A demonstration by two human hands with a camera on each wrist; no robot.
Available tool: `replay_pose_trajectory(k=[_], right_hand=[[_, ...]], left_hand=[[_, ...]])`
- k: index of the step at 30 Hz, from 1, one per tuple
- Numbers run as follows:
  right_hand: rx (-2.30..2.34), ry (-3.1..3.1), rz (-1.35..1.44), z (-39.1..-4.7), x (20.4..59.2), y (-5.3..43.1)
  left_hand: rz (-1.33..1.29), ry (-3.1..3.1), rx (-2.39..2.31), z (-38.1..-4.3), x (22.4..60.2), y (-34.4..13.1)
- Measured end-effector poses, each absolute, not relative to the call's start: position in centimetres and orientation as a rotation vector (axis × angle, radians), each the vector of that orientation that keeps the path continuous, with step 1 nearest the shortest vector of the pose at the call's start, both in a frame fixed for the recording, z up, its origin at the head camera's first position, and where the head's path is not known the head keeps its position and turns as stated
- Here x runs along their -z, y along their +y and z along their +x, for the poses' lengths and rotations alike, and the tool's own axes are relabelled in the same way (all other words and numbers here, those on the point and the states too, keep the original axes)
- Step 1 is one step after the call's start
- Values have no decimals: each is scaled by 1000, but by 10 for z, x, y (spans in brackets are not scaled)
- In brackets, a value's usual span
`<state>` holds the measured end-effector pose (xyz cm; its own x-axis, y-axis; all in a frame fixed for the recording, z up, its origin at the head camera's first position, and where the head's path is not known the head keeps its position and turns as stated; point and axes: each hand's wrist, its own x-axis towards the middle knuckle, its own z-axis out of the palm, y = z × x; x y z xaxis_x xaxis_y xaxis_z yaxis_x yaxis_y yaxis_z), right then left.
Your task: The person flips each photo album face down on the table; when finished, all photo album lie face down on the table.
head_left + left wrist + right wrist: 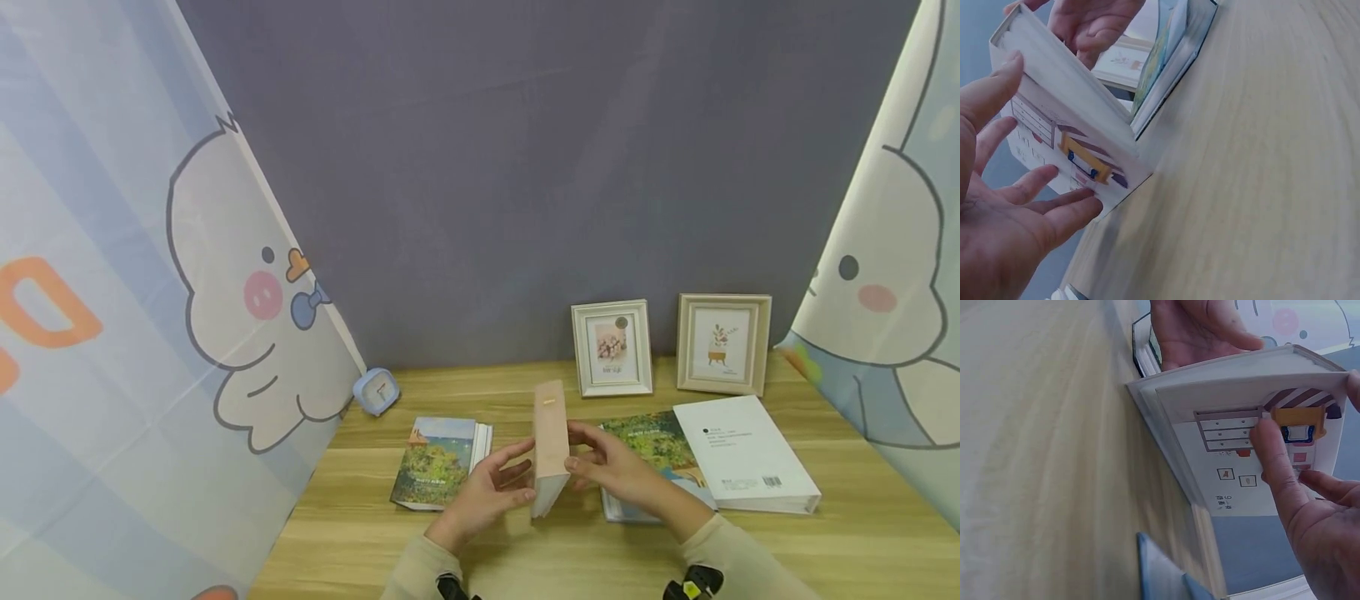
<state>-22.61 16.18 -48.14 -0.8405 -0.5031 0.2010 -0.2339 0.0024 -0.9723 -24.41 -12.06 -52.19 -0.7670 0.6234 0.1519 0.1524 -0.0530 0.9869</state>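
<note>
Between both hands stands a thick photo album (551, 433), upright with its pale pink spine facing me. Its white cover (1235, 444) carries a drawn cabinet and striped awning. The left hand (491, 492) holds it from the left, thumb (1000, 84) at the page edge and fingers spread on the cover. From the right, the right hand (611, 467) grips it, with its thumb near the spine's lower end and a finger (1275, 456) along the cover. In the left wrist view the album's lower corner is at the wooden table (1241, 156); whether it bears weight there I cannot tell.
A landscape-covered album (435, 462) lies left. Another landscape album (652, 442) lies right, beside a white album (746, 454) that overlaps it. Behind stand two picture frames (612, 390) and a blue clock (377, 392). Printed curtains (112, 208) border the table.
</note>
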Motion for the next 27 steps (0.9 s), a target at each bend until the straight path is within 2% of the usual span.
replay_pose_trajectory(k=[10, 27], right_hand=[[1980, 2076, -757, -218, 489, 173], [1956, 2240, -628, -220, 493, 191]], left_hand=[[867, 1905, -1831, -243, 524, -121], [783, 2036, -1811, -241, 530, -121]])
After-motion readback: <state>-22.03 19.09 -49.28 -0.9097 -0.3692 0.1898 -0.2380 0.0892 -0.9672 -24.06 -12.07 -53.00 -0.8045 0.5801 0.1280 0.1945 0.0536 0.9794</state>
